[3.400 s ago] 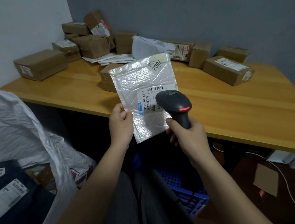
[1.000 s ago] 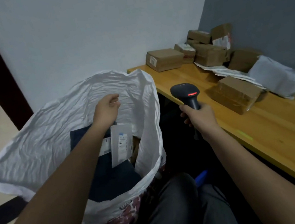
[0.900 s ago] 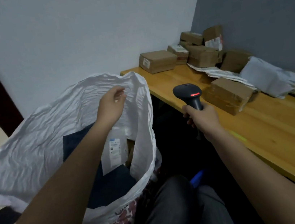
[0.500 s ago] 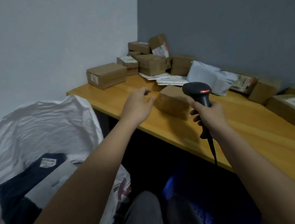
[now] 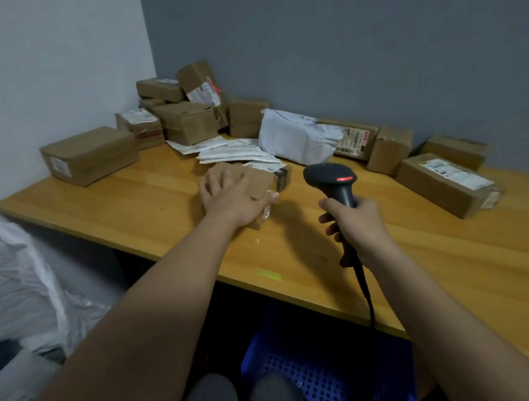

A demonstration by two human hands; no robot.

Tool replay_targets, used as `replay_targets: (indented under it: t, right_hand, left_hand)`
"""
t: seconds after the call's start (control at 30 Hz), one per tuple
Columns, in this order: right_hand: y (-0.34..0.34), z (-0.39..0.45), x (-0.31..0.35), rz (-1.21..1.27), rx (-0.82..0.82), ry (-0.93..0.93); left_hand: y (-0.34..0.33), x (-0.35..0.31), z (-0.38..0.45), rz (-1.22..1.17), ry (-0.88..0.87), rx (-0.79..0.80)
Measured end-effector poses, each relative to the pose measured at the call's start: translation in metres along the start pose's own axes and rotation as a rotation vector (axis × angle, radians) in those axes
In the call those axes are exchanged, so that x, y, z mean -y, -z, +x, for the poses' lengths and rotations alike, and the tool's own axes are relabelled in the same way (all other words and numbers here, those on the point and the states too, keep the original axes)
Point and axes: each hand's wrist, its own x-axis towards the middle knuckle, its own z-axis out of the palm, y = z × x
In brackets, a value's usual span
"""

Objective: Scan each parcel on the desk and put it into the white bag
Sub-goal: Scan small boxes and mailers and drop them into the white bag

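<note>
1. Under the left hand (image 5: 234, 201) lies a small brown cardboard parcel (image 5: 259, 182), resting on the wooden counter (image 5: 435, 261). The hand lies flat on top of it, fingers spread across the far side and thumb along the near edge. It is not yet lifted; whether the fingers have curled round it cannot be told.
2. Just to the right of that hand, the right hand (image 5: 356, 221) is wrapped firmly around the handle of a black barcode scanner (image 5: 331, 179). The scanner is upright above the counter with a red light on its head, and its cord hangs below the hand.
3. Beyond both hands, many parcels wait: a stack of brown boxes (image 5: 183, 113) in the far corner, one larger box (image 5: 90, 155) to the far left, flat white envelopes (image 5: 235, 150) and a soft white mailer (image 5: 295, 138) just behind the left hand.
4. Beyond and to the right of the right hand sit several more brown boxes (image 5: 444, 182) against the grey wall.
5. Left of the left arm, off the counter, is the white bag (image 5: 4, 270), crumpled and open, with labelled items visible inside at its lower edge.
6. Judging from this, a few parcels are bagged, but most remain. The parcel under the left hand looks to be next, needing a pick-up, a scan, then the bag.
</note>
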Motion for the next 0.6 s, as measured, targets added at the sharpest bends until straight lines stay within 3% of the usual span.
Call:
replay_targets:
  t: [0.07,0.2,0.4,0.53,0.6]
  right_hand:
    - [0.000,-0.002,-0.002,0.005,0.013,0.000]
    - [0.000,-0.006,-0.007,0.025,0.021,-0.015]
    - [-0.003,-0.020,-0.013,0.055,0.025,-0.025]
    - [-0.001,-0.031,-0.016,0.086,0.017,-0.039]
    - [-0.002,-0.035,-0.017,0.094,0.025,-0.043]
  left_hand:
    - [-0.007,0.003,-0.002,0.072,-0.029,-0.002]
    - [-0.014,0.017,-0.023,0.110,-0.141,-0.170]
    - [-0.004,0.049,-0.068,-0.119,-0.395,-0.147]
    - [-0.004,0.061,-0.084,-0.117,-0.285,-0.349]
    - [-0.007,0.051,-0.088,-0.151,-0.145,-0.310]
